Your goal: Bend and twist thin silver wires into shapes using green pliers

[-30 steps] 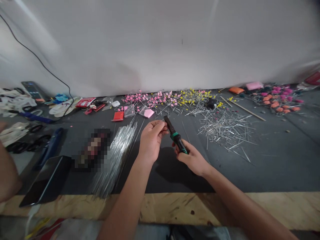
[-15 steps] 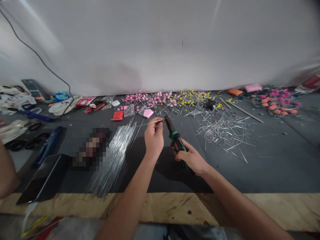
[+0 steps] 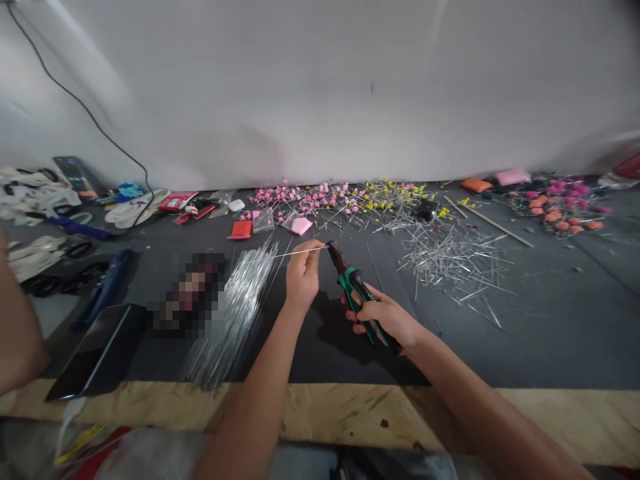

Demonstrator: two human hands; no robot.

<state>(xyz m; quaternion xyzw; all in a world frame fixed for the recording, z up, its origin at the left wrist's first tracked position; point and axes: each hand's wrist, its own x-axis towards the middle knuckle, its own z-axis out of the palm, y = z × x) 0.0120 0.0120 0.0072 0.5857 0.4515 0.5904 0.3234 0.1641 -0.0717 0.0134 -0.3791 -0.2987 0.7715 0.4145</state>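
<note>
Left hand: the left hand (image 3: 302,280) pinches a thin wire (image 3: 285,255) between thumb and fingers, the wire reaching out on both sides of the grip.
Right hand: the right hand (image 3: 384,313) is wrapped around the green-and-black handles of the pliers (image 3: 354,283).
Pliers: tilted, dark head up and toward the left hand; one end of the wire is at the jaws, but whether they grip it I cannot tell.
Long wires: a silvery bundle (image 3: 243,293) lies left of the left hand on the dark-covered table (image 3: 550,340).
Short wires: a loose, crisscrossed pile (image 3: 450,260) lies right of the pliers.
Beaded stems: pink-tipped stems (image 3: 320,197) and yellow-tipped stems (image 3: 393,195) lie side by side near the wall (image 3: 320,87).
Packets: a red packet (image 3: 241,230) and a pink packet (image 3: 301,225) sit in front of the pink-tipped stems.
Left side: a dark phone-like device (image 3: 95,353) rests at the table's front edge.
</note>
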